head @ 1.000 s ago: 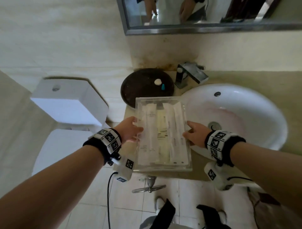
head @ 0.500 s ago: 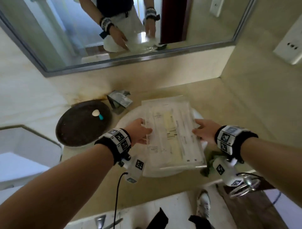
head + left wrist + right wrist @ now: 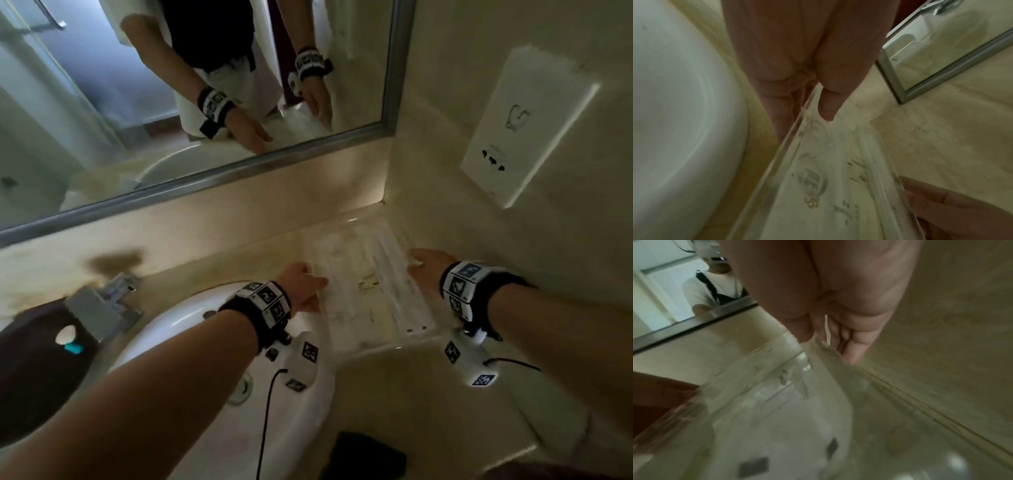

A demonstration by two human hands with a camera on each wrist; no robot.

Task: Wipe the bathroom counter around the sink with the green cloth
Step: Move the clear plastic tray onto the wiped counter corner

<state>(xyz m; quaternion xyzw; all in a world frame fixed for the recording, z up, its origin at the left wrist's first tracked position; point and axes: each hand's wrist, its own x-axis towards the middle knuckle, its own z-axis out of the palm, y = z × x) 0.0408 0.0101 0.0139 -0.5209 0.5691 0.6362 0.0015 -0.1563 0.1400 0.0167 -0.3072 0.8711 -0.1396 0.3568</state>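
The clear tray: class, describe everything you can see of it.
The clear tray looks like transparent rigid plastic, rectangular with a low rim, holding flat white printed packets. It lies level near the counter's back right corner, right of the sink. The left hand and right hand grip its opposite long edges.

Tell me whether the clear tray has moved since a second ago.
Yes. The clear tray, then left of the sink beside the dark round dish, now sits on the sink's right, near the corner wall.
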